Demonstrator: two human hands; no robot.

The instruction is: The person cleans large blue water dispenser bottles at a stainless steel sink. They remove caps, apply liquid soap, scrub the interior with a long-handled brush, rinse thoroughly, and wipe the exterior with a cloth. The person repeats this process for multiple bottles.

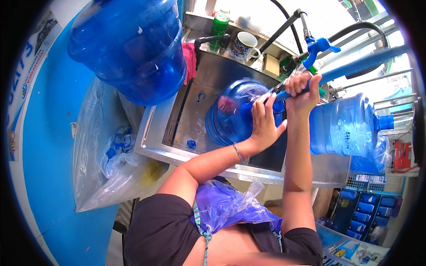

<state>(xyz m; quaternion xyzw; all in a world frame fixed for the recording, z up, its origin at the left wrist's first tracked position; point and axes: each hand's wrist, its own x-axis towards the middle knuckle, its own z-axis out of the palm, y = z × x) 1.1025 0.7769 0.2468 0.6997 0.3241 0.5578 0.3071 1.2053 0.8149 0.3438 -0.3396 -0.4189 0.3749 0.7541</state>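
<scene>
A round blue water jug (235, 113) lies tilted in the steel sink (186, 119), its mouth toward the right. My left hand (266, 122) holds the jug by its shoulder and neck, thumb apart from the fingers. My right hand (303, 91) is closed around a long blue rod (355, 68). One end of the rod is at the jug's mouth and the other reaches up to the far right. Whether its tip goes inside the jug is hidden by my hands. A crumpled blue bit of plastic (191, 144) lies on the sink bottom.
Another big blue jug (128, 48) stands at the left, beside a pink cloth (190, 62). A third jug (341, 126) lies right of the sink. On the back ledge are a mug (243, 45), a green bottle (219, 26) and a sponge (271, 65). A blue tap (317, 46) hangs above. A clear plastic bag (102, 155) sits left.
</scene>
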